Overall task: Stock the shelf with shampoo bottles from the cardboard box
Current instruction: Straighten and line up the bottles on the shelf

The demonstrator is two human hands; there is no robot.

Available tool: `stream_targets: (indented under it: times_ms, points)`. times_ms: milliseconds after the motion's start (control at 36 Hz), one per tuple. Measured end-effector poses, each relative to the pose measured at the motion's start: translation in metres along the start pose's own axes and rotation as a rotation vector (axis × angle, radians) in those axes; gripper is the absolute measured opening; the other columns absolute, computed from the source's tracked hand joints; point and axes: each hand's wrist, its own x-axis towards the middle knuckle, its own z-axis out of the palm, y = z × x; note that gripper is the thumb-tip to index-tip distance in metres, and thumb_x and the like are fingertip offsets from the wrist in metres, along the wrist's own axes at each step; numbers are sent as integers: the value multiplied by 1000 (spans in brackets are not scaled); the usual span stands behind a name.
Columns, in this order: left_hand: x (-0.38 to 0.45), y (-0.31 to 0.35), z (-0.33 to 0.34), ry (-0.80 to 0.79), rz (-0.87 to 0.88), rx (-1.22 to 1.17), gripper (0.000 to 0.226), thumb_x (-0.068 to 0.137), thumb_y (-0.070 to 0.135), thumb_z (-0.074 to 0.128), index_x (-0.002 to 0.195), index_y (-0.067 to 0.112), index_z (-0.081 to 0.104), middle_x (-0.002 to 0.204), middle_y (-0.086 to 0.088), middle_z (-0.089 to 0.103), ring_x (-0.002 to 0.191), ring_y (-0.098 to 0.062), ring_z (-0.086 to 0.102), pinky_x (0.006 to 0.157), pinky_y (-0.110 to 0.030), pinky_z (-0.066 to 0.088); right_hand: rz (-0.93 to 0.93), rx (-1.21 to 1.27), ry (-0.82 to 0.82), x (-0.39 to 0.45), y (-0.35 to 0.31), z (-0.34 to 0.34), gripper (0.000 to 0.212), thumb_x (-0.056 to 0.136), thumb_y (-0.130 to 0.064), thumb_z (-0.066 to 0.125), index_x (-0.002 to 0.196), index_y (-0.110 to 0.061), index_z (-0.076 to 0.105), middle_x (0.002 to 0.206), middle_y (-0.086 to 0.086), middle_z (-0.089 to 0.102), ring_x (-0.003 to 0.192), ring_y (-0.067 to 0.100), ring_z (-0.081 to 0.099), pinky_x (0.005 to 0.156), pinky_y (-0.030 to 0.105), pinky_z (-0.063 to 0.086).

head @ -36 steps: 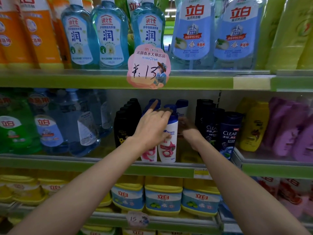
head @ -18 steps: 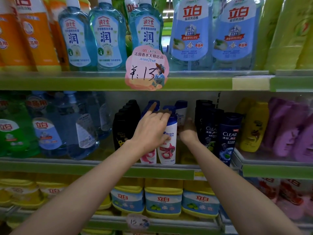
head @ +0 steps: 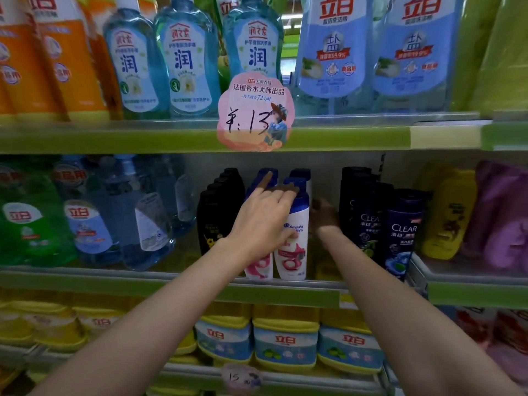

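Observation:
Two white shampoo bottles with blue caps and pink labels stand side by side at the front of the middle shelf (head: 114, 284): one (head: 294, 247) on the right, one (head: 258, 265) mostly hidden behind my wrist. More blue caps show behind them. My left hand (head: 265, 221) lies over their caps with fingers spread, gripping nothing. My right hand (head: 324, 217) reaches deep into the shadowed gap between the white bottles and the dark bottles; its fingers are too dark to read. The cardboard box is out of view.
Black bottles (head: 211, 221) stand left of the white ones, dark Clear bottles (head: 403, 232) right of the gap. Big detergent bottles (head: 85, 224) fill the left, and yellow and purple bottles (head: 448, 215) the right. A pink price tag (head: 254, 115) hangs from the upper shelf edge.
My right hand has pushed a little deeper into the gap beside the white bottles. My left hand has stayed on the caps.

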Motion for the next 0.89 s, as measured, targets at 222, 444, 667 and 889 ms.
stream_targets:
  times_ms: [222, 444, 667, 889]
  points:
    - [0, 0, 3, 1, 0, -11, 71, 82, 44, 65, 140, 16, 35, 134, 0, 52, 124, -16, 47, 114, -27, 13, -7, 58, -138, -5, -1, -2, 23, 97, -13, 48, 117, -9, 56, 106, 10, 63, 88, 22, 61, 61, 22, 48]
    - [0, 0, 4, 6, 5, 2, 71, 82, 42, 66, 141, 15, 36, 134, -1, 52, 124, -17, 47, 116, -30, 11, 12, -1, -142, -5, -1, -4, 26, 95, -16, 50, 121, -15, 54, 117, 12, 63, 103, 28, 62, 86, 38, 52]
    - [0, 3, 1, 6, -2, 23, 73, 84, 43, 64, 142, 14, 32, 135, 0, 51, 126, -17, 45, 115, -26, -1, -14, -32, -136, -14, -3, -7, 24, 96, -14, 48, 119, -15, 55, 118, 10, 61, 109, 28, 59, 91, 39, 50]
    - [-5, 8, 0, 8, -3, 26, 75, 83, 40, 63, 144, 11, 29, 139, -3, 44, 130, -19, 39, 116, -31, 3, -80, -250, -102, -31, -9, -20, 36, 98, -17, 43, 133, -9, 46, 129, 14, 55, 115, 29, 54, 97, 39, 46]
